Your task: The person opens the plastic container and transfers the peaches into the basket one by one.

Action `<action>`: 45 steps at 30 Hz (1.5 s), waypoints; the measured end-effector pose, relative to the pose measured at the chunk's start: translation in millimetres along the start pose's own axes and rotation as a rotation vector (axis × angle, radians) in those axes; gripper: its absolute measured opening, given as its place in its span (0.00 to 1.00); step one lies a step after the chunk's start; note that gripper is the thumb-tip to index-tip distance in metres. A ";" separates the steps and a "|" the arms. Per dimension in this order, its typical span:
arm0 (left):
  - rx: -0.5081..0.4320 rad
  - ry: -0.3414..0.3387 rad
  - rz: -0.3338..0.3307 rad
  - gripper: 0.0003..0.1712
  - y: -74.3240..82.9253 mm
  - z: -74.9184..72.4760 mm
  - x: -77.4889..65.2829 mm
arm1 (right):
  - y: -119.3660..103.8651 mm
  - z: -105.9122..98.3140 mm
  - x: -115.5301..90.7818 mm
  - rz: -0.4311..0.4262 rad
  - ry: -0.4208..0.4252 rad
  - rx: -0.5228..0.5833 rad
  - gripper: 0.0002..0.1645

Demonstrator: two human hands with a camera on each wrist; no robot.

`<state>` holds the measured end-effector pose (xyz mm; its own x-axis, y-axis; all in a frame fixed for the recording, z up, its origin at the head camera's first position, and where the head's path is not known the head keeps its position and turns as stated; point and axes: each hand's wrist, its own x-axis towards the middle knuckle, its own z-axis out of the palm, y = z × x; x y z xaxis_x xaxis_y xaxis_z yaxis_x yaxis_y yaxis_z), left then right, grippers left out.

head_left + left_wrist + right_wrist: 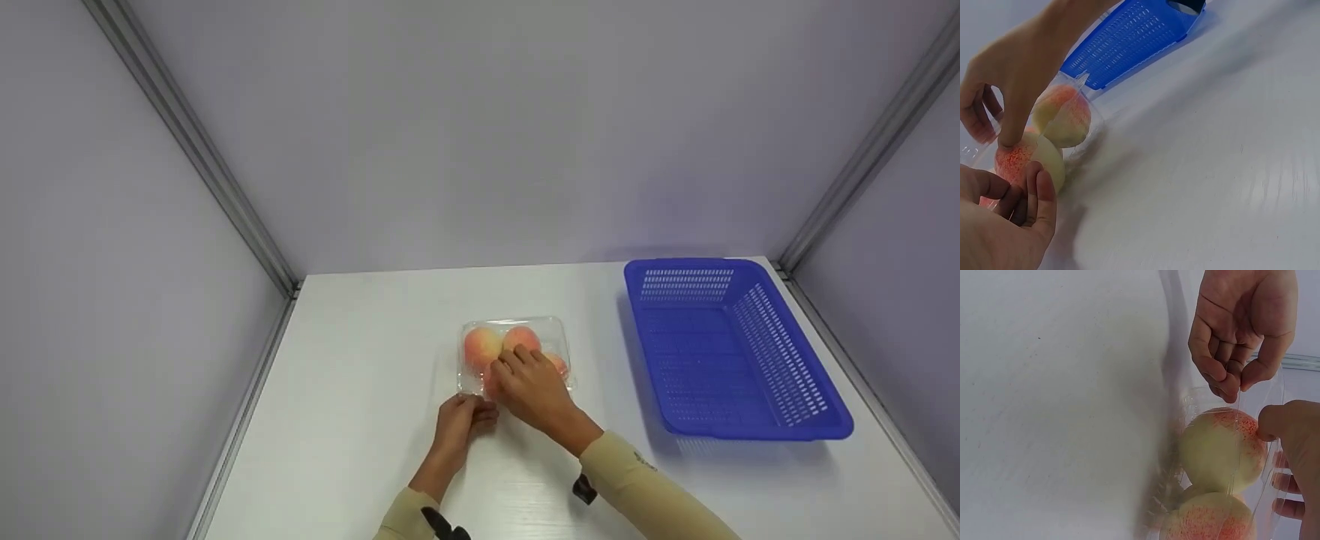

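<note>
Several pink-and-yellow peaches (pixel 482 346) sit in a clear plastic box (pixel 555 328) on the white table. My left hand (pixel 455 429) is at the box's near left corner. Its thumb and fingertips pinch the rim there, as the right wrist view shows. My right hand (pixel 534 390) reaches over the box's near side and grips the lid with bent fingers on top. Its thumb (pixel 1269 423) lies on the plastic by the front peach (pixel 1224 450). The right hand hides part of the peaches in the head view.
A blue plastic basket (pixel 757 433) with slotted sides stands on the table to the right of the box. Grey-white panels (pixel 487 135) enclose the table at the back and both sides, with metal rails (pixel 195 142) at the corners.
</note>
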<state>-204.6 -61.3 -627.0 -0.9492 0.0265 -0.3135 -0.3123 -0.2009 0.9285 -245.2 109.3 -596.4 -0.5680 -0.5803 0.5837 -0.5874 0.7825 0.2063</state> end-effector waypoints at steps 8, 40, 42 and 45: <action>0.003 -0.004 0.014 0.16 0.5 -2.2 1.0 | 0.2 2.8 -3.9 0.003 -0.022 0.051 0.21; 0.832 0.188 0.319 0.36 30.1 -9.8 3.6 | 19.1 -15.3 -19.4 0.105 -0.037 0.154 0.26; 0.887 0.200 0.362 0.37 33.3 -7.8 1.2 | 21.6 -16.8 -21.1 0.115 -0.022 0.169 0.26; 0.981 0.202 0.417 0.38 38.4 -4.3 -1.6 | 25.2 -19.0 -23.9 0.129 0.003 0.182 0.27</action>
<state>-214.9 -73.2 -591.8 -0.9919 -0.0420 0.1196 0.0536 0.7159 0.6962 -235.5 147.2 -590.2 -0.6441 -0.4769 0.5981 -0.6044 0.7965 -0.0158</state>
